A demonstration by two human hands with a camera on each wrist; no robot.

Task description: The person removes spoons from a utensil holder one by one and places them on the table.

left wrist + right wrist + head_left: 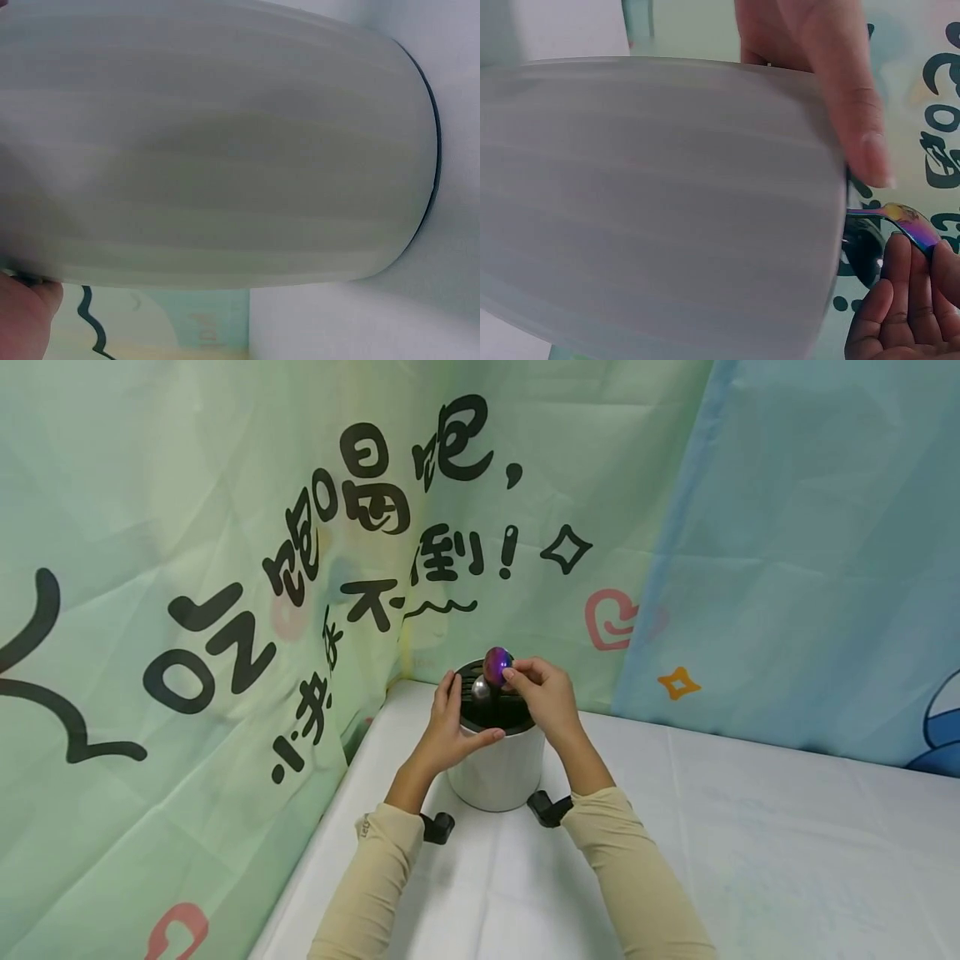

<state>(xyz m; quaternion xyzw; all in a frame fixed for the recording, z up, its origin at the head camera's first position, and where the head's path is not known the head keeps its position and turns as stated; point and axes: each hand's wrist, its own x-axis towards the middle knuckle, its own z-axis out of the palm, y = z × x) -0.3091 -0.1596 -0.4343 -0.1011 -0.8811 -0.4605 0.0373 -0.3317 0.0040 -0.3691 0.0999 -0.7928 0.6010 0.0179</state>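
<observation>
Carefully, a person in tan sleeves (382, 860) pinches the bowl of an iridescent purple spoon (498, 664) between the thumb and fingers of the right hand (550, 697), its handle running down inside a white cylindrical utensil holder (495, 777) on a white-clothed table (750, 860). The left hand (448, 731) is spread at the rim, fingers lying along the far left side and thumb stretched across the near edge. By the look of it, the work is well along: a silver spoon (480, 691) already leans in the black slotted top (498, 722), bowl up, while the purple one, largely in, has yet to be let go. Whether more pieces remain cannot be told. Behind, a printed fabric backdrop (540, 627) carries bold black Chinese characters (213, 608), among them 吃, 喝 and 不倒, closed by an exclamation mark; folds blur several others. Small lettering on the left cuff perhaps begins “Let”, though it is too small to be sure, and no brand shows on the holder's visible wall
</observation>
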